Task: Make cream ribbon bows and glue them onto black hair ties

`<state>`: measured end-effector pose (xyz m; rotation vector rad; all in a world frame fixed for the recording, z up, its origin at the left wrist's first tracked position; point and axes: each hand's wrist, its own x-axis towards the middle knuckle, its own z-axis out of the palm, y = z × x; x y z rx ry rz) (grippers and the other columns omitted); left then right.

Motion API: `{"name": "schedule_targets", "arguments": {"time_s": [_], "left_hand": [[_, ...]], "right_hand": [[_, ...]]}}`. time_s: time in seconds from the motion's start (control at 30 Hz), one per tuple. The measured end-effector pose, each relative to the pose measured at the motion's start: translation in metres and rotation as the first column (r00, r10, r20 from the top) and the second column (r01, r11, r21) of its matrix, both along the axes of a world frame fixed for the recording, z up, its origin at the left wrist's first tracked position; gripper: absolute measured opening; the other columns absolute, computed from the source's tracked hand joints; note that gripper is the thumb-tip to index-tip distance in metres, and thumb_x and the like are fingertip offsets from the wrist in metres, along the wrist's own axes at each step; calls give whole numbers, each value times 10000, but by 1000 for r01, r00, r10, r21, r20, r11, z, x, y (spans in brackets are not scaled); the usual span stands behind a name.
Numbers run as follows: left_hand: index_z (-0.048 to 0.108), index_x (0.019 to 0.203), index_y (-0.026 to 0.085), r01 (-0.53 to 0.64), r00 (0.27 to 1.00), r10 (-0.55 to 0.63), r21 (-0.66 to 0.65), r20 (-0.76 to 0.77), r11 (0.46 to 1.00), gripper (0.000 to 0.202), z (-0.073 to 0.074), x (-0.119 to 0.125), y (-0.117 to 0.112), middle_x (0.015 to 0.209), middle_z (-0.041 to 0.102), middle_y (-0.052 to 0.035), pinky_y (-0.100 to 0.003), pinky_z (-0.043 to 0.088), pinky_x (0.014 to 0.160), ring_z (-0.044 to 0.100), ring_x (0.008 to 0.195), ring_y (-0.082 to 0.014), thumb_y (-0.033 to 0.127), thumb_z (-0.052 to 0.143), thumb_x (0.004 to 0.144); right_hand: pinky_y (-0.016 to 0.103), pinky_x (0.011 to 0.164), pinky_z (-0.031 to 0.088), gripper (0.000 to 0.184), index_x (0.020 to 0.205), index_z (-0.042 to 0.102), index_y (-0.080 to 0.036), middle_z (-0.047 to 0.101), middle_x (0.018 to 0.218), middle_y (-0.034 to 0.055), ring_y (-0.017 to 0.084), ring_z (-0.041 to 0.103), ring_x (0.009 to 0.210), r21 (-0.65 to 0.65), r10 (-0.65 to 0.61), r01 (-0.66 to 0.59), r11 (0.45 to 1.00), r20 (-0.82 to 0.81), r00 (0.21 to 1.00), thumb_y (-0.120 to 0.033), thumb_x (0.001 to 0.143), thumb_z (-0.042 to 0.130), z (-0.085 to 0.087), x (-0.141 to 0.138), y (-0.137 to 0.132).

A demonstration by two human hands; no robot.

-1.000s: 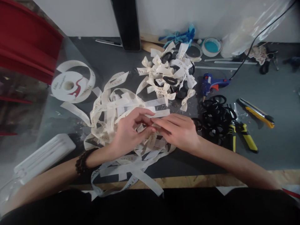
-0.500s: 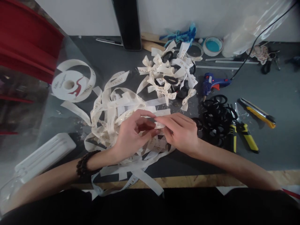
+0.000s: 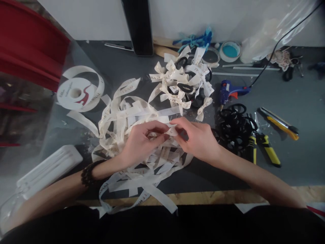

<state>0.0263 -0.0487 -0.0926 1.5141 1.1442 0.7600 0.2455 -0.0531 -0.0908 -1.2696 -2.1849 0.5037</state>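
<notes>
Between my two hands is a small folded piece of white printed ribbon (image 3: 173, 130). My left hand (image 3: 143, 139) pinches its left end between thumb and forefinger. On the other end, the thumb and fingers of my right hand (image 3: 196, 137) are closed. Beneath both hands spreads a tangled heap of cream ribbon strips (image 3: 120, 123), some with printed letters. Just beyond lies a pile of ribbon bows (image 3: 175, 73) mixed with black hair ties. More black hair ties (image 3: 233, 125) are heaped to the right of my right hand.
A ribbon spool (image 3: 73, 93) lies at left, above a white plastic case (image 3: 50, 169). On the right are a blue glue gun (image 3: 228, 91), yellow-handled pliers (image 3: 267, 149) and a yellow utility knife (image 3: 281, 123). A phone (image 3: 139, 27) leans against the wall, near a tape roll (image 3: 230, 51).
My fingertips have shifted on the ribbon piece, and more of it shows between them. My right hand's fingers are now more arched. The things on the table stay put.
</notes>
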Motion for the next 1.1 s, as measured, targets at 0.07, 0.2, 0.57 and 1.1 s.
{"name": "schedule_targets", "arguments": {"time_s": [0.07,0.2,0.57,1.1], "left_hand": [[797,1005,220,11,1000,-12,-9,-13,1000,102,-1,-1,0,924,807,-6,-246,604,743,762,833,-158,226,781,905],[814,1057,214,-47,999,47,12,1,999,160,-1,-3,2,956,822,-35,-281,615,746,771,852,-187,241,762,909],[762,854,196,23,997,-9,194,-73,981,17,2,-4,-3,754,763,-18,-233,561,602,689,659,-135,181,768,860],[718,927,180,165,976,-145,-124,160,978,192,-2,-3,6,814,725,-31,-240,527,609,657,686,-131,355,797,924]], "right_hand": [[252,687,547,264,1180,715,-185,814,876,-17,164,788,764,-59,48,-49,997,-21,999,-138,922,686,4,3,3],[220,816,594,439,1281,697,-199,844,1045,-5,156,822,898,-198,100,-125,972,-130,986,-91,862,776,16,10,9],[253,682,588,238,982,831,-218,859,926,5,175,808,756,-45,17,-24,999,-147,989,-441,900,838,19,1,-2],[219,633,510,119,927,819,-221,833,859,-32,115,733,682,-244,-39,-23,970,-248,968,-235,966,708,20,2,3]]}}
